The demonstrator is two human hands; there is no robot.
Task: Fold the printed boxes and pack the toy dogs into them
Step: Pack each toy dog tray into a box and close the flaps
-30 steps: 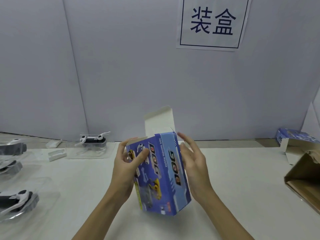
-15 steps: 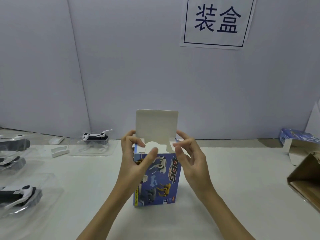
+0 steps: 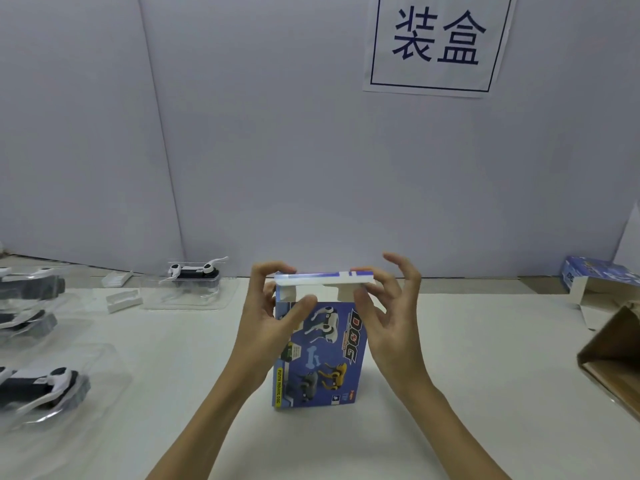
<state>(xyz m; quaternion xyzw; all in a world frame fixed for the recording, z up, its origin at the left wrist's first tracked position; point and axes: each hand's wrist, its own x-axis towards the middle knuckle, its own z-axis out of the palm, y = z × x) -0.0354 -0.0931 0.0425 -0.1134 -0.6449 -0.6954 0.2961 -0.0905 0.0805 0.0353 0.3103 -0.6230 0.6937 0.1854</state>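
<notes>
A blue printed box marked DOG stands upright on the white table in front of me. Its top lid flap is folded down almost level over the opening. My left hand pinches the box's upper left corner, thumb on the front face. My right hand pinches the lid's right end, with the outer fingers spread. Toy dogs in clear plastic trays lie to the left: one at the back and one near the front edge.
More trayed dogs sit at the far left, with small white plastic pieces near them. At the right lie another blue box with open flaps and a brown carton. A grey panel wall stands behind.
The box went from tilted in my hands to standing upright on the table. Its lid flap, raised half a second ago, has been folded down over the top.
</notes>
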